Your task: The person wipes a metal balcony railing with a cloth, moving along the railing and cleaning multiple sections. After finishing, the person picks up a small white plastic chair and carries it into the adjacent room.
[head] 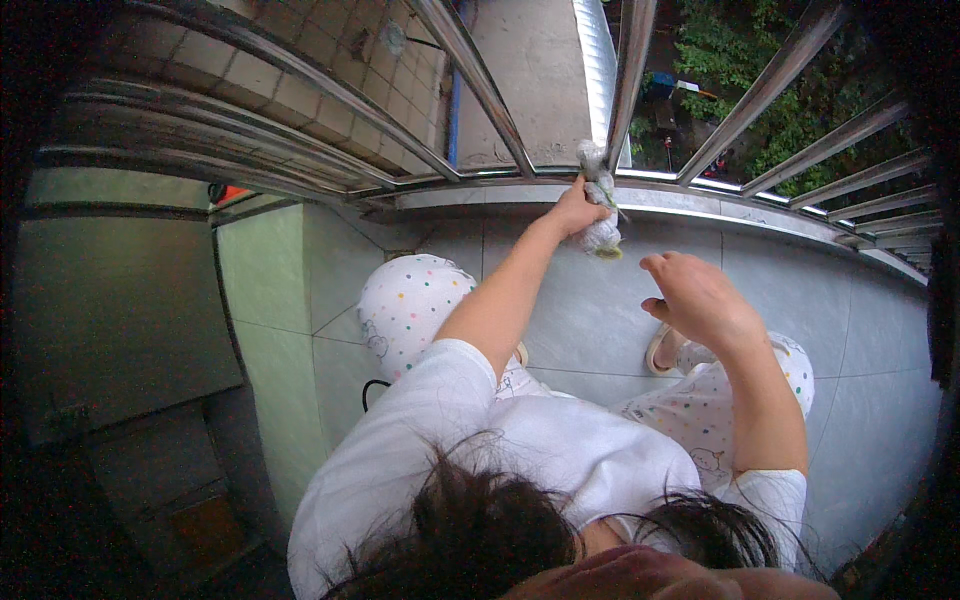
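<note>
My left hand (581,210) grips a crumpled bundle of whitish, see-through plastic (600,234) with some green and yellow at its lower end. The bundle lies against the foot of a shiny metal railing bar (630,82), over the low ledge (510,196). To the right of it, my right hand (694,296) hangs above the grey floor tiles with its fingers bent and apart; nothing shows in it. The palm side of the right hand is hidden.
Metal railing bars (765,90) curve across the front, with a concrete slab (525,82) and trees (795,67) beyond and below. A pale green tiled wall (262,270) stands at the left. My bent knees and slippers are over the grey tiled floor (592,315).
</note>
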`<state>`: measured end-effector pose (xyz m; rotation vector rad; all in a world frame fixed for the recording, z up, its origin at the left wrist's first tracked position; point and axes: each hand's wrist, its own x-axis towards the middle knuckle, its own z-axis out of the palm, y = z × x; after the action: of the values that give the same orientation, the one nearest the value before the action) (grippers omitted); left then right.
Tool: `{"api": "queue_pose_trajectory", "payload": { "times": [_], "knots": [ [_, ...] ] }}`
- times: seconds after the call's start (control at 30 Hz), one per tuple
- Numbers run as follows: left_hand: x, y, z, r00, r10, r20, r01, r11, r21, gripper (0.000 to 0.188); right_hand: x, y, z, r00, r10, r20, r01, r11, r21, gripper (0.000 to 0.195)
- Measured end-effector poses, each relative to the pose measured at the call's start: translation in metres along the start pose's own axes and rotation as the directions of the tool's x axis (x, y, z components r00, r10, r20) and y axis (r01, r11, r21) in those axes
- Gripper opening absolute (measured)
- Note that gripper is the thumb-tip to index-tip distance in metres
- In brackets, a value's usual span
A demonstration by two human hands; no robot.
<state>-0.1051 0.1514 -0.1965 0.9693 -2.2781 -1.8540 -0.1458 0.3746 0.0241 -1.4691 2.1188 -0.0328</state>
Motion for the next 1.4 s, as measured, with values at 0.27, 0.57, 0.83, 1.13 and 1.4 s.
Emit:
{"api": "queue_pose_trajectory", "payload": {
  "times": [0.27,0.57,0.83,1.13,1.4],
  "knots": [
    [-0.012,-0.055,0.004,0.964,-0.190,-0.184,0.095,0.898,-0.430,0.059,0.009,0.001,0.003,1.000,-0.007,0.030,0.007,1.000,-0.002,0.045],
    [0.006,-0.074,-0.118,0.497,-0.614,-0.613,-0.403,0.462,-0.790,0.047,0.012,0.003,0.005,1.000,-0.024,0.006,0.025,0.999,-0.033,0.044],
    [-0.009,-0.091,-0.002,0.698,0.154,-0.699,-0.011,0.979,0.204,0.087,0.013,-0.004,0.001,0.999,-0.006,0.048,0.007,0.999,-0.031,0.044],
    [0.005,-0.078,-0.079,0.479,-0.507,-0.717,-0.212,0.725,-0.655,0.064,0.010,0.003,0.005,1.000,-0.004,0.018,0.005,0.999,-0.040,0.045],
    [0.000,-0.091,-0.052,0.712,-0.192,-0.675,0.111,0.981,-0.161,0.074,0.011,-0.002,0.002,0.999,-0.049,0.014,0.049,0.999,-0.020,0.044]
  ]
}}
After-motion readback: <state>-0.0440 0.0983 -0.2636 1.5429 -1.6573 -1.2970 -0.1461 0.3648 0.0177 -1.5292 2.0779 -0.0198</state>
